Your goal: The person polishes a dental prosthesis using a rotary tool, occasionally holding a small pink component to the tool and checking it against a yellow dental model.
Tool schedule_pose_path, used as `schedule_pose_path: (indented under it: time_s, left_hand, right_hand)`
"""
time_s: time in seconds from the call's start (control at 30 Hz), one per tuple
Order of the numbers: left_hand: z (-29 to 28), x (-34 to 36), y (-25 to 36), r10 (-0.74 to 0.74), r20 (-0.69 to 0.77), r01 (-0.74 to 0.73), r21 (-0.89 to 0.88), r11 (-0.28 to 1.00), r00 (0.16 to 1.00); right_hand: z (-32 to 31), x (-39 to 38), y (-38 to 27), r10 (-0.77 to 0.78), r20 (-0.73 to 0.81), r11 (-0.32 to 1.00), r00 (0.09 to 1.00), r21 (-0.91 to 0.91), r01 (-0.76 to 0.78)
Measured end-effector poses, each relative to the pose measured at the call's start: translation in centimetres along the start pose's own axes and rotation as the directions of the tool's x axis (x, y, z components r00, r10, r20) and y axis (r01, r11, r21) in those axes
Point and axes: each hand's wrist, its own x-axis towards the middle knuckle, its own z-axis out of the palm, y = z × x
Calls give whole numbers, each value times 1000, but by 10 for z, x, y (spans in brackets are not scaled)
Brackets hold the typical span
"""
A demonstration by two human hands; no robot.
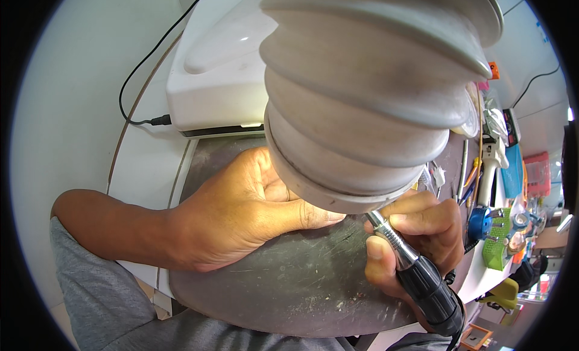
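Observation:
A black and silver rotary handpiece (pixel 427 290) is gripped in my right hand (pixel 433 225), its metal nose slanting up and left. My left hand (pixel 238 215) is closed, with the thumb stretched toward the handpiece's nose. Whatever the left fingertips pinch is hidden below the mouth of a wide white ribbed hose (pixel 362 103). The hose hangs over both hands and covers the handpiece's tip. Beneath the hands lies a dark grey, scratched work mat (pixel 301 281), with pale dust and crumbs near its front edge.
A white machine (pixel 220 79) with a black cable (pixel 123 85) stands behind my left hand. To the right are a blue round tool holder (pixel 480 223), a green mesh basket (pixel 496 251), a blue tray (pixel 511 167) and several slim tools. The table's edge (pixel 120 152) curves along the left.

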Motion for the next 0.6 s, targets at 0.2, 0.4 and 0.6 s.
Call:
schedule_pose_path:
  time_s: [0.2,0.4,0.6]
  left_hand:
    - [-1,0,-1,8,4,-8,0,1000,1000]
    - [-1,0,2,-39,26,38,9,999,999]
    - [-1,0,3,-31,43,31,7,1000,999]
  right_hand:
    - [-1,0,0,26,9,999,1000,34,-26]
    - [0,0,0,28,-1,999,1000,32,-28]
    - [-1,1,1,23,4,999,1000,32,-23]
